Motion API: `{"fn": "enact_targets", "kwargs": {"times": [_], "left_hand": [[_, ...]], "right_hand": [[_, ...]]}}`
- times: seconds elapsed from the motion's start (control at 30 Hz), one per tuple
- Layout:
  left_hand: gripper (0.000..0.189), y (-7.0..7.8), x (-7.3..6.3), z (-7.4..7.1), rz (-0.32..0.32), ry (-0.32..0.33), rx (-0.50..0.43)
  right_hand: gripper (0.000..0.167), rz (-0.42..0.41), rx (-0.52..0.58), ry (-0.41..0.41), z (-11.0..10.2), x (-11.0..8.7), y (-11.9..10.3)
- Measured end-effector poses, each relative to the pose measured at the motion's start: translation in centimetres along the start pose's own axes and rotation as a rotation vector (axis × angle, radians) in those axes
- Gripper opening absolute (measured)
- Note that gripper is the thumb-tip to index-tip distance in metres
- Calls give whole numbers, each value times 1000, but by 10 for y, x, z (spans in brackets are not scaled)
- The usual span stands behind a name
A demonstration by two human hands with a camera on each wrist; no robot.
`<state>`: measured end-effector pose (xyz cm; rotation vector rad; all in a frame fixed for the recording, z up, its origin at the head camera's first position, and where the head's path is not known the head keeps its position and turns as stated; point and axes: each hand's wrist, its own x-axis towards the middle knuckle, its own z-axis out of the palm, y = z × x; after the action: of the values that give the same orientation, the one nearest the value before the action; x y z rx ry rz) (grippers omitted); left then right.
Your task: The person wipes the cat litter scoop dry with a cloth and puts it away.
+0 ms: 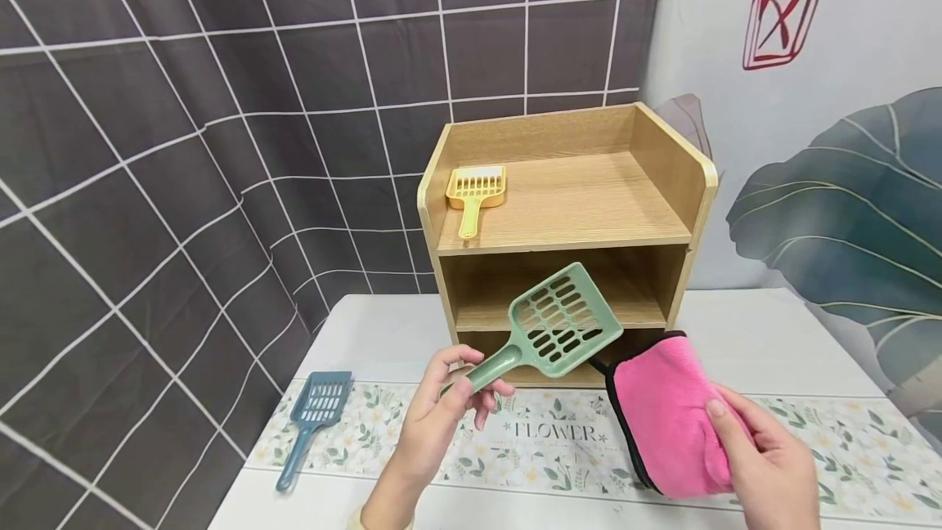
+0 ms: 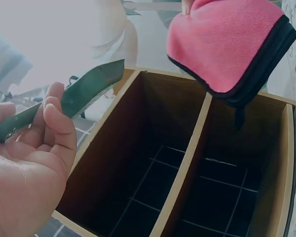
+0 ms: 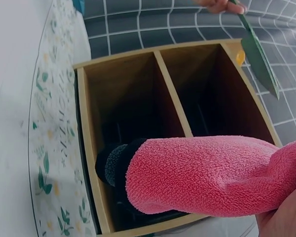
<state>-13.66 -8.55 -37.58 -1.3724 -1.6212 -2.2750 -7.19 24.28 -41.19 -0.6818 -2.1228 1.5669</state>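
My left hand point(image 1: 441, 411) grips a green slotted litter scoop point(image 1: 565, 319) by its handle, the scoop's head raised up and to the right in front of the shelf. In the left wrist view the scoop point(image 2: 91, 89) shows nearly edge-on between the thumb and fingers. My right hand point(image 1: 773, 452) pinches a folded pink cloth point(image 1: 666, 419) with black edging, thumb on its near face. The cloth point(image 3: 202, 175) hangs apart from the scoop and covers part of the shelf in the right wrist view.
A wooden shelf unit point(image 1: 562, 249) stands at the table's back. On its top lies a yellow scoop point(image 1: 471, 219) at the left. A blue slotted scoop point(image 1: 321, 399) lies on the white table point(image 1: 383, 334) at the left. A floral runner point(image 1: 537, 440) crosses the table.
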Motion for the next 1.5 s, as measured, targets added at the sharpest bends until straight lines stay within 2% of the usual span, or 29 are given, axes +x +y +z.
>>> {"fn": "enact_targets", "kwargs": {"times": [0.2,0.33,0.5,0.7,0.87,0.97,1.33,1.5], "left_hand": [[30,5,4,1,37,-53,-58],[31,7,9,1,60,-94,-84],[31,8,18,2,86,-120,-78],[32,10,33,4,134,-113,-27],[30,9,45,7,135,-52,29],[31,8,52,8,113,6,45],[31,2,75,11,18,215,15],[39,0,84,13,-2,273,15]], "right_hand": [[44,-41,-26,2,-8,4,4],[46,-6,-79,21,-12,5,5],[48,42,-140,33,-15,5,4],[45,15,-165,48,-14,4,6],[42,-25,-152,62,-10,2,6],[42,-24,-165,56,-9,1,5],[42,-42,-190,31,-3,-4,4],[39,-74,-180,31,-1,-7,4]]}}
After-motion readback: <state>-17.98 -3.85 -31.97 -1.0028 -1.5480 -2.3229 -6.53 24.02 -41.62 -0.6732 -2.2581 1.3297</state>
